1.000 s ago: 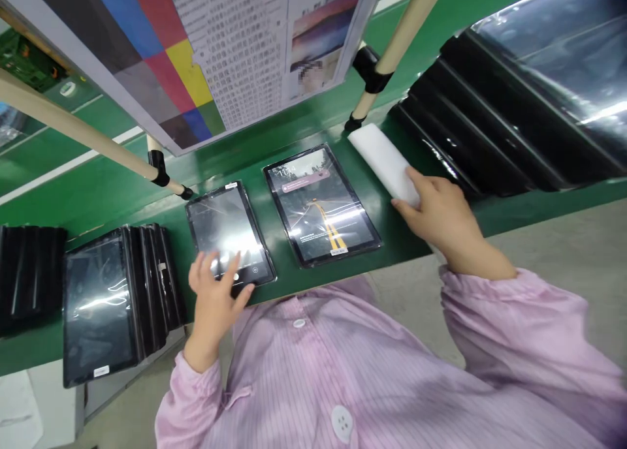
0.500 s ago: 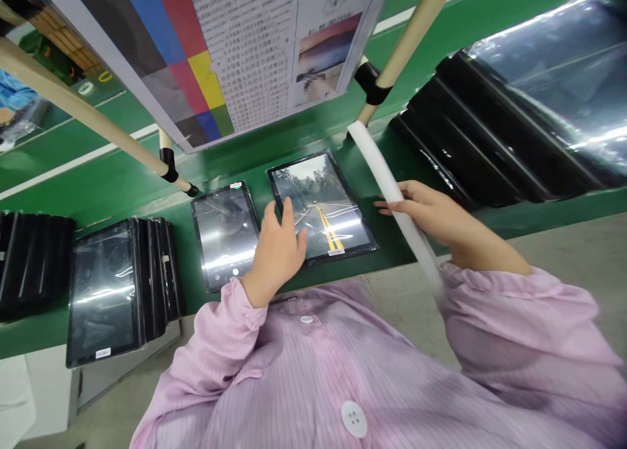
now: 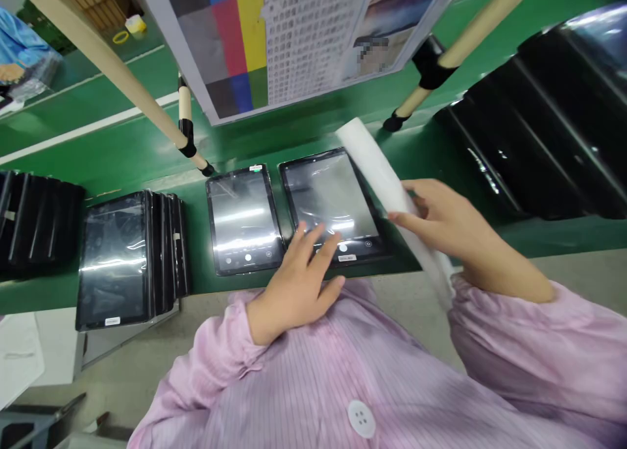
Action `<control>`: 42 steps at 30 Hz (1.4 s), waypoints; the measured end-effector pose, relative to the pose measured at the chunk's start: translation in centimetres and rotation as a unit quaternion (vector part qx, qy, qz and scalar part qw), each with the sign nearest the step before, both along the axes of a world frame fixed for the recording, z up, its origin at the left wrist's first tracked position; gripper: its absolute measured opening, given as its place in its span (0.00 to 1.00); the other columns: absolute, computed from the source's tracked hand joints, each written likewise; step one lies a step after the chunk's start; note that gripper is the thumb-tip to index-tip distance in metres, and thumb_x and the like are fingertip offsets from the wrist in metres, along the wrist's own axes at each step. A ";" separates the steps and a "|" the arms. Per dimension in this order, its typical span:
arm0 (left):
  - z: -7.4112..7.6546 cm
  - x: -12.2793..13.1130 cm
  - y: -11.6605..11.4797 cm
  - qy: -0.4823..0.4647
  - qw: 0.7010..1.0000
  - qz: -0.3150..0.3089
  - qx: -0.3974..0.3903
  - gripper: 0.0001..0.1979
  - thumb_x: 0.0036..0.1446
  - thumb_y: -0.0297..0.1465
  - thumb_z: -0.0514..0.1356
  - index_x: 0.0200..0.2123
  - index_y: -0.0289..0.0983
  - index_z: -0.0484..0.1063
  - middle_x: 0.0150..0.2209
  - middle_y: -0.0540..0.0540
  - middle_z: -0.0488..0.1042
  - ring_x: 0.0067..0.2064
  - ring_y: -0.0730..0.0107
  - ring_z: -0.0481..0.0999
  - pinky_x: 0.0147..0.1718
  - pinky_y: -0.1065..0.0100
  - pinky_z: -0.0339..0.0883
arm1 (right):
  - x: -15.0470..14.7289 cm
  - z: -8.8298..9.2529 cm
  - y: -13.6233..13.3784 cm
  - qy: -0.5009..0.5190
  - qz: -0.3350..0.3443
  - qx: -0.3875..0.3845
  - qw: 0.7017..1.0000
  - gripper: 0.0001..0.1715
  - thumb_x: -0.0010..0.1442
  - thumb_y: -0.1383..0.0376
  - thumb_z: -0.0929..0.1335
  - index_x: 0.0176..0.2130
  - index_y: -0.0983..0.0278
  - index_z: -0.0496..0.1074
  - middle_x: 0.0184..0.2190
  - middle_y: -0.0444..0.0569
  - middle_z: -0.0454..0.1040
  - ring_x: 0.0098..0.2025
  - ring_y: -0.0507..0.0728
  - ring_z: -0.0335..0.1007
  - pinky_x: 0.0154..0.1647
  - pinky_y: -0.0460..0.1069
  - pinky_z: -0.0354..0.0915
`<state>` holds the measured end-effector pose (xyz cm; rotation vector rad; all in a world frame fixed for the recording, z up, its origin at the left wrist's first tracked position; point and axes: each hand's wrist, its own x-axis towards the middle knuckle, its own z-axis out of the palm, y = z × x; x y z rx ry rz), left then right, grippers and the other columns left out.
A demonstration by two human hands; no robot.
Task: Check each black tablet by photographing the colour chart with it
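Observation:
Two tablets lie side by side on the green bench. The right tablet point(image 3: 328, 188) shows a grey camera-like screen with round icons along its lower edge. Over that lower edge is my left hand point(image 3: 304, 276), open, its fingers spread; whether the fingertips touch the glass I cannot tell. The left tablet point(image 3: 242, 217) has a similar greyish screen and a white label at its top. My right hand point(image 3: 435, 217) grips a long white strip point(image 3: 375, 165), perhaps foam or paper, held slanting beside the right tablet and partly over its edge.
Stacked tablets point(image 3: 115, 263) lean at the left, with more dark tablets point(image 3: 39, 227) behind them. A large dark stack point(image 3: 548, 123) stands at the right. A printed colour chart point(image 3: 304, 51) hangs between beige poles point(image 3: 112, 77). A co-worker's blue sleeve point(image 3: 19, 38) shows far left.
The right tablet's screen has gone from a road picture to a grey camera-like view. My left hand has moved right and down, fingers spreading. The white strip has tilted nearer that tablet.

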<state>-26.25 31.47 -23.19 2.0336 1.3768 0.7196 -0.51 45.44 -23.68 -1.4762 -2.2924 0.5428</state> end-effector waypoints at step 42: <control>-5.7 -8.7 -9.4 0.137 0.943 0.215 0.213 0.15 0.64 0.34 0.58 0.51 0.40 0.79 0.38 0.44 0.64 0.43 0.62 0.64 0.47 0.57 0.59 | -5.4 -0.2 1.0 -0.181 0.294 0.256 0.903 0.20 0.66 0.63 0.68 0.55 0.66 0.76 0.46 0.63 0.73 0.36 0.63 0.67 0.38 0.57 0.68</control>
